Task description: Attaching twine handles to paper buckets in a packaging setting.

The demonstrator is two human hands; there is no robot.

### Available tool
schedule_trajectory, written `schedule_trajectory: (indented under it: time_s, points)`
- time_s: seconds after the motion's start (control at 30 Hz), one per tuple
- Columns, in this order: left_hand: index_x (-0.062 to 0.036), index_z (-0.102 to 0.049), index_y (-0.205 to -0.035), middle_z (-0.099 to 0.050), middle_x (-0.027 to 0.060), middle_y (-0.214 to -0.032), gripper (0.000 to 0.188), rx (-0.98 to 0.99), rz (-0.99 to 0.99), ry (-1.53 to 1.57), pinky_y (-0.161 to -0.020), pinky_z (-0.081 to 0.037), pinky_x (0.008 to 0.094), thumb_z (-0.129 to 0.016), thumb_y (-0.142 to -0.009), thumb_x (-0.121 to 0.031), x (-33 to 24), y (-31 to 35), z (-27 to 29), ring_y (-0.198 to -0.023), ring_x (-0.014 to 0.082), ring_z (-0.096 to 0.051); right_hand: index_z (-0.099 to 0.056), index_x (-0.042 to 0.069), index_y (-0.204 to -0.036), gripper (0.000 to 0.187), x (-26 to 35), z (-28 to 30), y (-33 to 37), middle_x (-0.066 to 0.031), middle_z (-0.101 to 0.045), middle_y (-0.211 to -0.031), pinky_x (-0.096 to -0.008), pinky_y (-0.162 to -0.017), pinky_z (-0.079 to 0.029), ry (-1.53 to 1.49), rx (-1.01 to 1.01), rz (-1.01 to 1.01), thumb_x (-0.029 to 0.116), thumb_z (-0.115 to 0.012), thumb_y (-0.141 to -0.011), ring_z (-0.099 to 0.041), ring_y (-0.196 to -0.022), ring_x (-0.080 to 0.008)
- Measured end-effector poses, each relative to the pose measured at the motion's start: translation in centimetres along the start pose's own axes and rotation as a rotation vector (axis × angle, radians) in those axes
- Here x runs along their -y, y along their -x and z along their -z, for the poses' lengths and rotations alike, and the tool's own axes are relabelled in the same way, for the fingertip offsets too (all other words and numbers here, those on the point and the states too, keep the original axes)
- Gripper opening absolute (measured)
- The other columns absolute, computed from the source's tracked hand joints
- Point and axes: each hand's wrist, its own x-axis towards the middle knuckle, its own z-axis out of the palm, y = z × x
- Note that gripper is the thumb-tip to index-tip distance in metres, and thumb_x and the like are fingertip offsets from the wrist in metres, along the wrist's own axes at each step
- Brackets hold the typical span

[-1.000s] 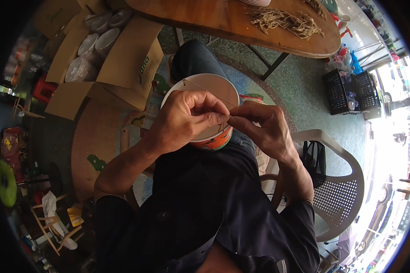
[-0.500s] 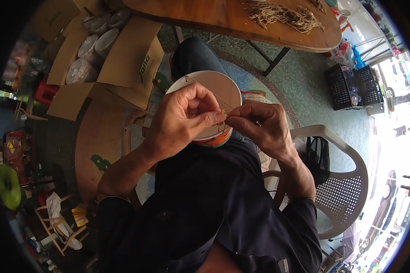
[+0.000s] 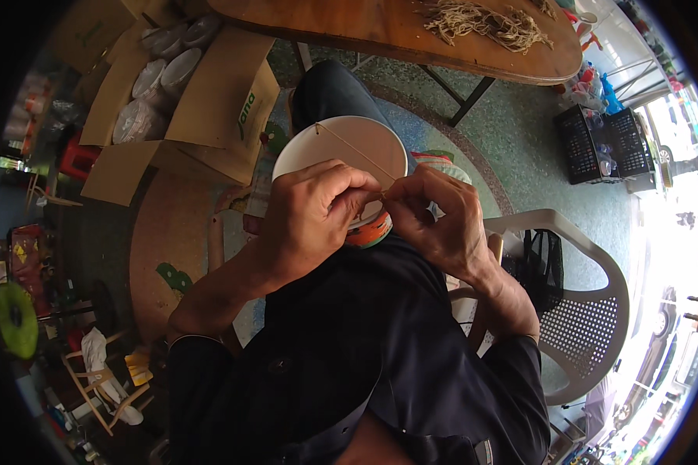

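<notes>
A round paper-like bucket (image 3: 298, 147) with a white inside and a red-orange outside rests at my lap. A thin tan string (image 3: 354, 149) runs from a small dark fixing at its far rim back to my fingers. My left hand (image 3: 309, 221) is pinched over the near part of the bucket, thumb and forefinger closed on the string. Close against it, fingertips nearly touching, my right hand (image 3: 440, 221) pinches the string too. The exact spot between the fingertips is too small to make out.
Beyond the bucket stands a brown wooden table (image 3: 349, 31) bearing a tangled heap of tan strings (image 3: 492, 27). An opened cardboard box (image 3: 217, 101) with wrapped white bowls is at far left. A grey plastic chair (image 3: 597, 302) stands to the right, a black crate (image 3: 585, 151) behind it.
My left hand has turned knuckles-up, its curled fingers now lowered over the thumb. My right hand keeps its pinch beside it. The bucket has shifted slightly left.
</notes>
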Motion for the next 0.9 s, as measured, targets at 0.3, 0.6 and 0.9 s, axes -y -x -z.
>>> schedule_trajectory:
  time_s: [0.3,0.6,0.9]
  points:
    - [-0.0001,-0.068,-0.108,-0.070,0.0011,-0.093,0.014,0.347,0.441,0.508,-0.076,-0.052,0.0234,-0.065,-0.105,-0.014,0.7,-1.1,1.4,-0.084,0.0074,-0.065,-0.071,0.004,-0.096,0.013,-0.4,0.0,-0.1,-0.0043,-0.065,-0.077,-0.0288,-0.055,-0.047,-0.007,0.006,0.013,0.002,-0.077,-0.085,-0.057,-0.059,-0.0111]
    - [0.0016,-0.068,-0.112,-0.071,0.0037,-0.099,0.023,0.359,0.575,0.788,-0.080,-0.053,0.0218,-0.069,-0.104,-0.019,2.1,-1.5,1.1,-0.087,0.0066,-0.065,-0.071,0.003,-0.103,0.020,-0.6,0.3,0.1,-0.0038,-0.064,-0.077,-0.0268,-0.055,-0.045,-0.059,0.044,0.010,0.003,-0.079,-0.086,-0.056,-0.060,-0.0099]
    - [0.0019,-0.068,-0.110,-0.072,0.0044,-0.101,0.018,0.317,0.499,0.597,-0.086,-0.054,0.0236,-0.068,-0.104,-0.016,1.3,-1.8,0.8,-0.095,0.0077,-0.067,-0.074,0.003,-0.101,0.018,-0.2,0.2,0.0,-0.0072,-0.067,-0.078,-0.0308,-0.052,-0.050,0.126,-0.023,0.141,0.005,-0.080,-0.085,-0.065,-0.059,-0.0183]
